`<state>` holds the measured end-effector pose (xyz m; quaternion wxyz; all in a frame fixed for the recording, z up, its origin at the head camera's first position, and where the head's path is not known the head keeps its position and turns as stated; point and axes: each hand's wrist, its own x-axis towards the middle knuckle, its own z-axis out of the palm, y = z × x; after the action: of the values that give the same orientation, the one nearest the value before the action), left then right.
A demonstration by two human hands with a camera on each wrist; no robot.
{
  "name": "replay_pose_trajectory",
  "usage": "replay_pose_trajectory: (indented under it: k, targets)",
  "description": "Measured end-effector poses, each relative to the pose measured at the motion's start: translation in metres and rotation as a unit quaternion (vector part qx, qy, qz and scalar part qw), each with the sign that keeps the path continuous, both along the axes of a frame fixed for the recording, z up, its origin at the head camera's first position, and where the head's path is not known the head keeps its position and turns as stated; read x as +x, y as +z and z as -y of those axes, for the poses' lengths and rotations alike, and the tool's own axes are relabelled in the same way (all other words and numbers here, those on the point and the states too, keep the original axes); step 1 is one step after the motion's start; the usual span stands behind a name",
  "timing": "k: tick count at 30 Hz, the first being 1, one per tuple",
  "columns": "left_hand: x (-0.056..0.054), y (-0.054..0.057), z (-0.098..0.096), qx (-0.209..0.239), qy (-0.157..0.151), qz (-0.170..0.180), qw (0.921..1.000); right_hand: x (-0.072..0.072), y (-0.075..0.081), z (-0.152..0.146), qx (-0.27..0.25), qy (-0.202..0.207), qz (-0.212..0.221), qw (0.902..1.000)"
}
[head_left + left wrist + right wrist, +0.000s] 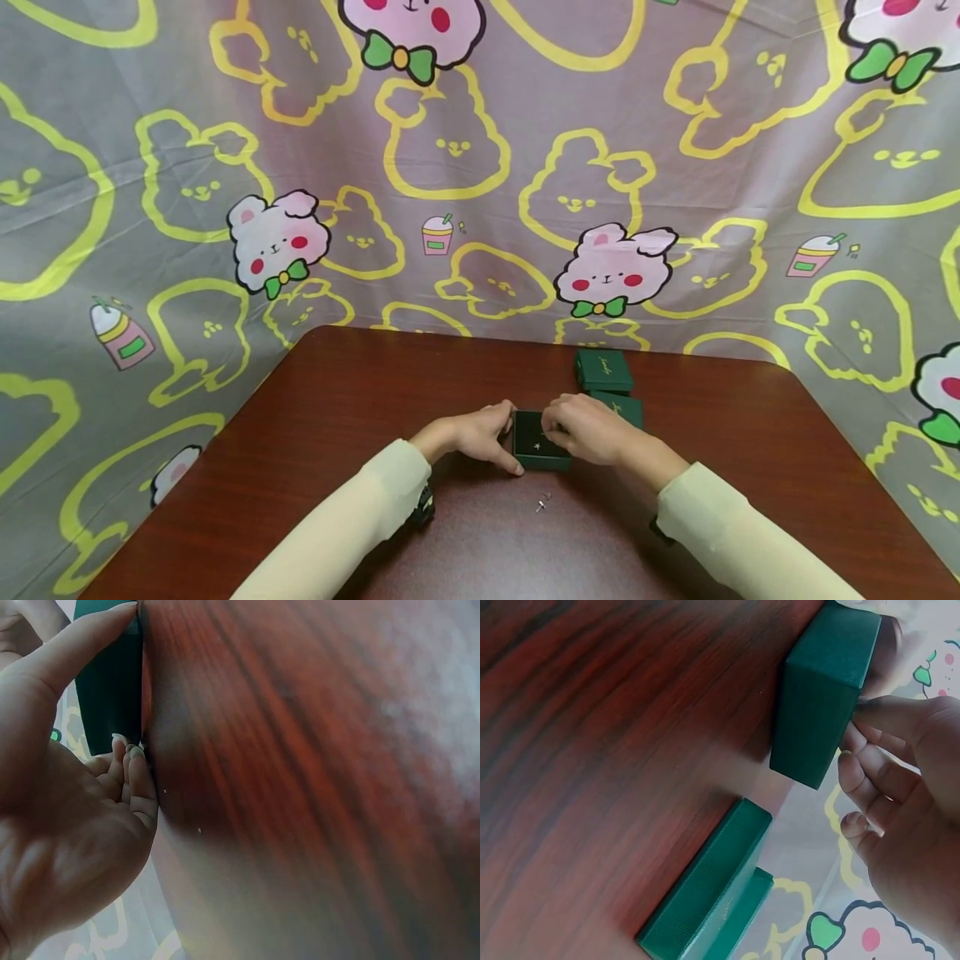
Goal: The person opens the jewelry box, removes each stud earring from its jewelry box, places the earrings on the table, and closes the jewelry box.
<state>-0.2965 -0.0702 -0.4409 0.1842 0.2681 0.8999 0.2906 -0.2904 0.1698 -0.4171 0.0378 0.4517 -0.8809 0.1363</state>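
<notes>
An uncovered dark green jewelry box [542, 460] with a black lining stands on the table. My left hand [480, 433] grips its left side, with the thumb at the near corner and the fingers toward the far one. A small star-shaped piece of jewelry [537, 447] sits in the lining. Over the box's right half is my right hand [588, 427], its thumb and fingertips brought together at the lining. They seem to pinch a tiny piece of jewelry, mostly hidden by the fingers. From the right wrist view, the fingertips [866, 712] reach past the box rim and are partly hidden.
Small silvery jewelry pieces [542, 504] lie on the table in front of the box. Behind the right hand are a green lid [626, 408] with gold lettering and another green box [603, 371]. A patterned cloth [480, 167] hangs behind the brown table [360, 375].
</notes>
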Motion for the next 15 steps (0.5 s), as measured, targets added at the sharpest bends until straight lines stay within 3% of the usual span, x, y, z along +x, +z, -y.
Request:
replay_pose_trajectory:
  k: [15]
  targets:
    - [0.0003,-0.0005,-0.0006,0.0,0.001,-0.006,1.0,0.0085,-0.0004,-0.0066,-0.029,0.02,0.028,0.999]
